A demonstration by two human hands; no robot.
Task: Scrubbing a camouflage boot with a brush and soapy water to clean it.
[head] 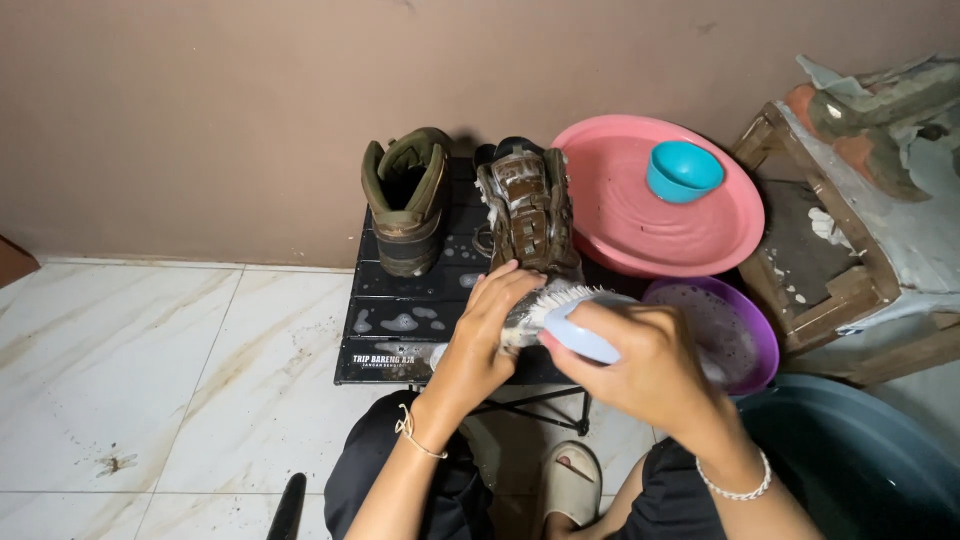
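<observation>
Your left hand (488,335) grips the toe of the sudsy brown boot (530,215) lying on the black slatted surface (400,330), while your right hand (645,365) clenches a pale plastic brush (575,325), white bristles pressed to the wet leather. A second olive boot (407,195) stands upright beside it; a round pink basin (640,225) holds a small teal bowl (683,170)

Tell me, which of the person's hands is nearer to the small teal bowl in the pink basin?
Right. The right hand, gripping a scrub brush, lies just below the teal bowl; the left hand steadies the soapy boot farther left.
</observation>
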